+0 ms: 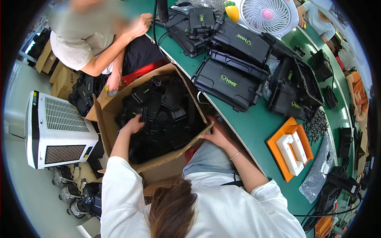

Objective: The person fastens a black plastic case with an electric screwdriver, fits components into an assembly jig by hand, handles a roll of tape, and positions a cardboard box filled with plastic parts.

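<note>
A large cardboard box [158, 156] stands in front of me, with its flaps up and many black plastic parts [162, 99] heaped inside, some with green logos. My left hand [134, 124] reaches over the heap, its fingers closed on a small black plastic part [144, 114] that stands upright. What the part is, I cannot make out. At the box's near right corner, my right hand [216, 133] grips the cardboard rim, with the thumb on the edge and the other fingers partly hidden.
A green worktable [254, 131] runs along the right, bearing black HME cases [230, 81], a white fan [266, 16], an orange fixture [287, 148] and a pile of screws [316, 127]. A white air cooler [63, 131] stands left. A co-worker [91, 43] sits beyond the box.
</note>
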Demonstrator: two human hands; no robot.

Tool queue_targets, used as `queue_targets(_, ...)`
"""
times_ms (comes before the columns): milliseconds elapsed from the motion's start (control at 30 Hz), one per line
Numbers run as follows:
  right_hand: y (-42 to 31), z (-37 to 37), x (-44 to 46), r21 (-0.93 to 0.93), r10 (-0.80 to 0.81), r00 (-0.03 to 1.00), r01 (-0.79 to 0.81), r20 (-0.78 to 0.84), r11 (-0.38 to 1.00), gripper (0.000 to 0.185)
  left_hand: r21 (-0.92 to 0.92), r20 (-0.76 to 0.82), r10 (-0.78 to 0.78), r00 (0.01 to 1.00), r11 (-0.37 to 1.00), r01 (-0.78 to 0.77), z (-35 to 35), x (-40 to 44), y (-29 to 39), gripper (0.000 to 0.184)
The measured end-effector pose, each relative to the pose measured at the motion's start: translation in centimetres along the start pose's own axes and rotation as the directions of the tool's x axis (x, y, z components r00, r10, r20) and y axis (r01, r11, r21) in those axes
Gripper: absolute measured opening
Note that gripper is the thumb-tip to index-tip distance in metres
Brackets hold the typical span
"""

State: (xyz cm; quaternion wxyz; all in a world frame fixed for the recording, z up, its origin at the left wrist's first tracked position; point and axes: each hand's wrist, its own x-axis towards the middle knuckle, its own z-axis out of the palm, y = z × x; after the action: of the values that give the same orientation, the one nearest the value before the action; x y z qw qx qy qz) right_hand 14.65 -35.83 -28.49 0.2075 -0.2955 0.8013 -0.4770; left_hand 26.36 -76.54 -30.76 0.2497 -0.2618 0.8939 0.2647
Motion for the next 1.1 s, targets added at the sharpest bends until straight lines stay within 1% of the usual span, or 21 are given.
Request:
queue_targets(33,-0.1,0.0,0.0,-0.005,-0.007,1.0,0.007,-0.001,1.0,0.08,0.024,-0.068,0.063,0.996,0.998,-0.061,-0.8,1.2,-0.2,0.065)
queue_targets(100,0.0,0.1,0.1,-0.03,-0.011,1.0,0.011,-0.005,0.999,0.079,0.055,-0.101,0.048,0.994,0.998,-0.042,-3.7,2.2,2.2,0.071)
queue_targets(167,0.5,0.2,0.0,-0.075,-0.005,1.0,0.004,-0.011,0.997,0.079,0.006,-0.082,-0.035,0.996,0.999,0.036,-6.0,2.9,4.7,0.074)
queue_targets(267,0.1,0.0,0.1,0.002,0.007,1.0,-0.007,0.009,1.0,0.081,0.008,-0.164,0.038,0.986,0.999,-0.037,-5.9,8.1,2.4,0.076)
queue_targets(367,0.3,0.2,0.1,-0.027,-0.032,0.999,0.031,-0.021,0.999,0.08,-0.025,-0.186,0.059,0.981,0.998,-0.064,-5.8,9.5,3.4,0.076)
queue_targets(467,-0.8,-0.3,-0.3,-0.132,-0.018,0.998,0.011,-0.052,0.991,0.08,-0.065,-0.133,0.028,0.991,0.997,-0.037,-5.4,8.5,5.1,0.078)
queue_targets(567,-1.1,-0.4,-0.2,-0.092,0.007,1.0,-0.01,-0.03,0.996,0.082,-0.13,-0.188,0.038,0.981,0.989,-0.063,-4.2,8.2,4.7,0.073)
queue_targets(667,-0.9,-0.5,-0.1,-0.078,-0.007,1.0,0.006,-0.019,0.997,0.083,-0.188,-0.087,-0.023,0.996,0.982,0.006,-3.4,7.6,3.9,0.062)
queue_targets(767,-0.9,-0.5,-0.2,-0.059,0.006,1.0,-0.007,-0.021,0.998,0.083,-0.273,0.0,-0.04,0.999,0.961,0.039,-2.0,7.4,1.5,0.048)
queue_targets(800,-0.8,-0.5,-0.2,-0.065,0.008,1.0,-0.01,-0.021,0.998,0.083,-0.296,-0.02,-0.059,0.998,0.954,0.051,-1.6,7.2,0.7,0.041)
queue_targets(867,-0.7,-0.4,-0.2,-0.079,0.011,1.0,-0.012,-0.02,0.997,0.084,-0.1,-0.107,0.006,0.994,0.995,-0.017,-1.8,6.5,-0.9,0.039)
queue_targets(900,-0.7,-0.4,-0.2,-0.08,0.013,1.0,-0.014,-0.02,0.997,0.084,0.0,-0.146,0.044,0.988,0.999,-0.045,-2.1,5.0,-0.2,0.038)
queue_targets(933,-0.8,-0.4,-0.2,-0.08,0.013,1.0,-0.015,-0.019,0.997,0.085,0.099,-0.262,0.116,0.958,0.991,-0.093,-2.4,3.3,0.4,0.033)
queue_targets(967,-0.8,-0.4,-0.1,-0.08,0.014,1.0,-0.016,-0.021,0.997,0.085,0.063,-0.362,0.149,0.92,0.989,-0.136,-2.9,1.9,0.9,0.03)
queue_targets(1000,-0.9,-0.4,-0.1,-0.073,-0.003,0.999,0.0,-0.033,0.997,0.082,0.033,-0.457,0.176,0.872,0.983,-0.182,-3.4,0.6,1.3,0.028)
queue_targets(1033,-1.0,-0.5,-0.2,-0.068,-0.018,0.999,0.015,-0.045,0.998,0.079,0.001,-0.571,0.165,0.804,0.98,-0.199,-4.3,-1.6,2.5,0.025)
queue_targets(1067,-1.2,-0.5,-0.3,-0.062,-0.034,0.998,0.031,-0.055,0.998,0.076,0.263,-0.7,0.283,0.656,0.956,-0.132,-5.1,-3.5,2.8,0.027)
queue_targets(1100,-2.0,-1.0,-0.3,-0.066,0.001,1.0,-0.003,-0.029,0.998,0.073,0.329,-0.788,0.231,0.571,0.941,0.074,-5.6,-4.8,2.5,0.031)
